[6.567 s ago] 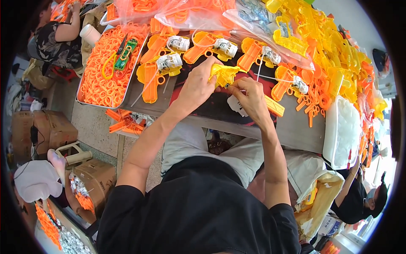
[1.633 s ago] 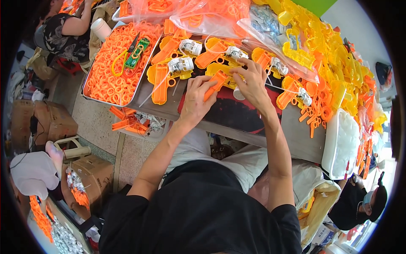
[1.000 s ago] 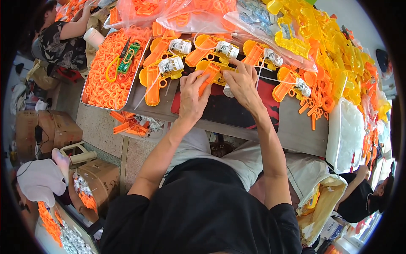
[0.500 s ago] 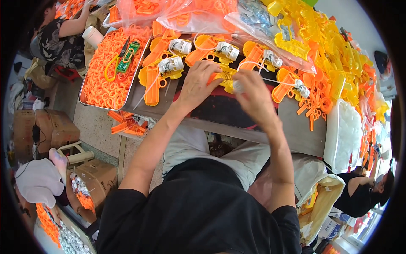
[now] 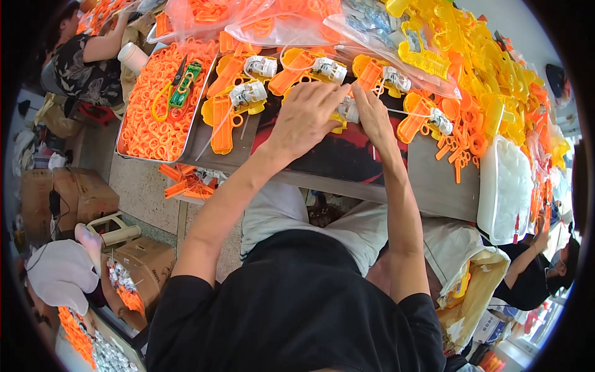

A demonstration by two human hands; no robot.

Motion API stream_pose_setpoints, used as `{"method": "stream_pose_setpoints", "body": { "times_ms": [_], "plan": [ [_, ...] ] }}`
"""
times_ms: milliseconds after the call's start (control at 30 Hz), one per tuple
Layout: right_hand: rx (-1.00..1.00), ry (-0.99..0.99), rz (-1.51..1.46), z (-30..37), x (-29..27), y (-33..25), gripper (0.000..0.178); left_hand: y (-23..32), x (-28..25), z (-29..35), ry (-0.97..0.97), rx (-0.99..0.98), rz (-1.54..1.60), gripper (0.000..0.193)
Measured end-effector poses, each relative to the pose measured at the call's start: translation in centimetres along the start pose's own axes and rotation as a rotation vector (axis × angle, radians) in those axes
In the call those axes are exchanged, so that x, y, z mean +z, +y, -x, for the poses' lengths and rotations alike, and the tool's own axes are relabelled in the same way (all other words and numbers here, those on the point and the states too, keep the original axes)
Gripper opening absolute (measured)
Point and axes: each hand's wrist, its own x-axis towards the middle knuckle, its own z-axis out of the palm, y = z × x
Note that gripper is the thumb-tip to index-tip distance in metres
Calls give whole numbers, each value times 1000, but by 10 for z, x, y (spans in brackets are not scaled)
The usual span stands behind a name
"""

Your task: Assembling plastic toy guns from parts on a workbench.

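The left hand (image 5: 305, 118) lies over the work with its fingers stretched forward and side by side, the thumb set apart toward the near side; the right hand (image 5: 374, 119) stands edgewise opposite, fingers close together, and whether either grip pinches anything I cannot tell. Between them shows a white cylindrical part (image 5: 349, 110), with a strip of the yellow shell (image 5: 338, 128) just beside it on the near side. Half a second ago the right hand held that part at the near end of the shell, whose middle lay bare; now the part is farther from the bench's near edge, and the left palm hides most of the shell. I judge that the part is being settled into its seat, though the seat itself is covered. The orange handle piece, under the left fingers a second ago, is out of sight. Beneath lies a dark mat (image 5: 310, 162), midway along the near edge of the bench (image 5: 443, 195). Toward the far edge, orange-and-yellow halves (image 5: 221, 121) with white parts fitted surround the work; a metal tray (image 5: 155, 159) of orange rings (image 5: 149, 127) fills the left end, and a white tub (image 5: 486, 201) stands at the right.
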Motion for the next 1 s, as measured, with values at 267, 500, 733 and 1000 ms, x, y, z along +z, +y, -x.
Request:
{"method": "stream_pose_setpoints", "body": {
  "times_ms": [267,500,733,1000],
  "plan": [
    [-510,251,123,22,-17,-7,35,-49,-5,-3,-161,-119,337,48],
    [-815,430,422,0,-23,15,9,-62,25,19,-99,-114,268,48],
    [-1005,39,682,127,31,-31,11,-63,20,24,-167,-157,220,48],
    [-539,268,268,51,18,-26,13,-64,20,24,-132,-149,221,47]
  ]
}}
